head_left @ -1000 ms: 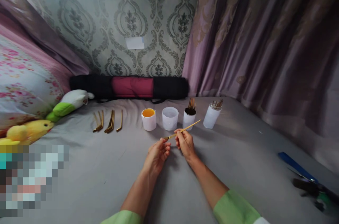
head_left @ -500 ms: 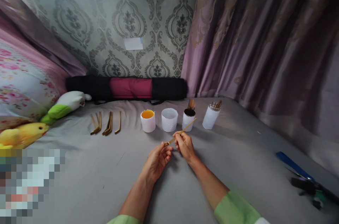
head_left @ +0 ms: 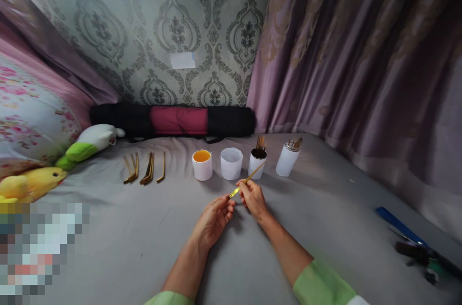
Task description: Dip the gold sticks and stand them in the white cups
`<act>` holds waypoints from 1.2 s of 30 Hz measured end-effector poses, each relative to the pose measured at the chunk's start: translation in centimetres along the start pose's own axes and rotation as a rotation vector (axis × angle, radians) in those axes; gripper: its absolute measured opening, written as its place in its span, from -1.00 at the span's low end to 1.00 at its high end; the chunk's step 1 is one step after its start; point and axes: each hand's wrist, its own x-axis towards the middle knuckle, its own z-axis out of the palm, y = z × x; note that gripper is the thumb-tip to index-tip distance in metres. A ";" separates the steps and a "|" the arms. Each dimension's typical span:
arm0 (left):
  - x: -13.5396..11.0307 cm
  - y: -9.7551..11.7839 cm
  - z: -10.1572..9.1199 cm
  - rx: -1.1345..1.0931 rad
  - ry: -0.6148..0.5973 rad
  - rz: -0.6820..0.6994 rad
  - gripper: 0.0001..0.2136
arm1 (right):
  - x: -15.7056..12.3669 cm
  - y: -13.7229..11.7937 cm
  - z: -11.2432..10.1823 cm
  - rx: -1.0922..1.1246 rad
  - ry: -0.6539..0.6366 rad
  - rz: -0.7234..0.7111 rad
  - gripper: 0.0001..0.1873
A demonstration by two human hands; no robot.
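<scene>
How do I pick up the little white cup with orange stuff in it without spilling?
Hold the orange-filled cup by its white side wall, halfway down, coming from the near-left. It stands upright, open-topped and looks nearly full; the empty cup stands close on its right.

The thin stick (head_left: 248,180) is golden yellow; the bed sheet (head_left: 144,233) is plain grey; one white cup (head_left: 202,168) holds orange; the wallpaper (head_left: 202,31) bears a grey-green damask; the curtain (head_left: 361,55) is mauve; the bolster (head_left: 173,120) is black and crimson; the sleeves (head_left: 321,285) are light green.
</scene>
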 end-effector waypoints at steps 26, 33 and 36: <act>-0.2 0.5 -0.2 0.023 -0.017 -0.032 -0.87 | 1.9 -2.7 -3.9 0.103 0.194 -0.130 -0.64; -0.3 0.5 -0.3 0.032 -0.009 -0.041 -0.88 | 2.1 -3.5 -4.8 0.108 0.229 -0.160 -0.66; -0.4 0.5 -0.2 0.031 -0.005 -0.039 -0.88 | 2.0 -3.5 -5.1 0.105 0.232 -0.172 -0.66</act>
